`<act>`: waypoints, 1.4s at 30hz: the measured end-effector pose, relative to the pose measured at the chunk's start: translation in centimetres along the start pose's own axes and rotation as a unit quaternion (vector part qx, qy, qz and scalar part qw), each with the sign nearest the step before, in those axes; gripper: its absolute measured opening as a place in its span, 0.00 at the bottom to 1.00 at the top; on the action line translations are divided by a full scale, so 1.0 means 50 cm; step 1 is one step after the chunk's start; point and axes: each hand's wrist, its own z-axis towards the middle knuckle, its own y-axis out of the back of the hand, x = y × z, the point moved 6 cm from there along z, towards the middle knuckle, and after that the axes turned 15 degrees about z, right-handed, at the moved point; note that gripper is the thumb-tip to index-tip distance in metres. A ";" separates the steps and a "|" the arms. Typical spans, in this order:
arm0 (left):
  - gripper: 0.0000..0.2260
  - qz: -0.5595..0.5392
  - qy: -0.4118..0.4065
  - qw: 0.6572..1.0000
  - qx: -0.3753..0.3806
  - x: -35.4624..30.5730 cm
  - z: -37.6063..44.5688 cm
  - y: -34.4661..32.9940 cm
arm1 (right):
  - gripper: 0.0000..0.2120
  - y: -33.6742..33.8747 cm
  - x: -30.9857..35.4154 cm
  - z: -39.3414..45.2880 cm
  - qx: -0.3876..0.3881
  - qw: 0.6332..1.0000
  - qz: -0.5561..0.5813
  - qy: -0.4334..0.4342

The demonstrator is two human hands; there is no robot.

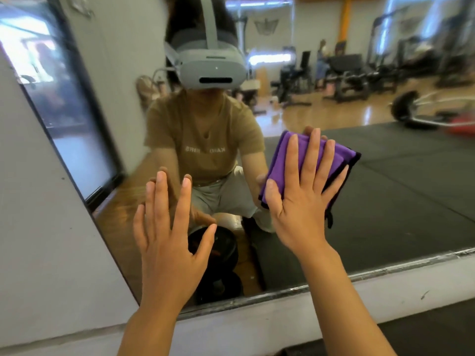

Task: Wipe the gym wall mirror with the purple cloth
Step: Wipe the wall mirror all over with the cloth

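Two bare forearms reach to the glass: wiping is under way.
The left hand [164,242] lies flat, fingers spread, empty, on the frameless gym wall mirror [385,201]; the right hand [305,191], fingers straight, presses the folded purple microfibre cloth [282,155] at two o'clock. Next, probably steady sweeps across unwiped glass.

One wall mirror [385,201], one folded purple cloth [311,160], and two bare hands: a left hand [167,242] and a right hand [303,201].
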 end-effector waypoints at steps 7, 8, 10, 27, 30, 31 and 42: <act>0.35 0.015 -0.046 0.999 -0.007 0.024 0.002 -0.007 | 0.31 -0.071 -0.014 -0.173 0.056 0.984 -0.050 0.162; 0.34 0.019 -0.054 0.998 -0.008 0.028 0.002 -0.007 | 0.32 -0.086 -0.023 -0.215 0.089 0.977 -0.059 0.187; 0.33 0.027 -0.067 0.997 -0.011 0.036 0.000 -0.007 | 0.31 -0.102 -0.042 -0.284 0.141 0.961 -0.082 0.224; 0.31 0.016 -0.092 0.995 -0.038 0.102 -0.005 0.005 | 0.33 -0.065 0.067 -0.071 0.029 0.984 -0.071 0.161; 0.31 0.015 -0.087 0.995 -0.037 0.108 -0.008 0.003 | 0.35 -0.109 0.051 -0.191 0.079 0.971 -0.082 0.208; 0.32 0.015 -0.084 0.996 -0.039 0.108 -0.008 0.003 | 0.36 -0.124 0.037 -0.244 0.117 0.961 -0.094 0.234; 0.36 0.021 -0.062 0.997 -0.043 0.121 -0.015 -0.001 | 0.25 -0.105 0.096 -0.124 0.179 0.903 -0.110 0.375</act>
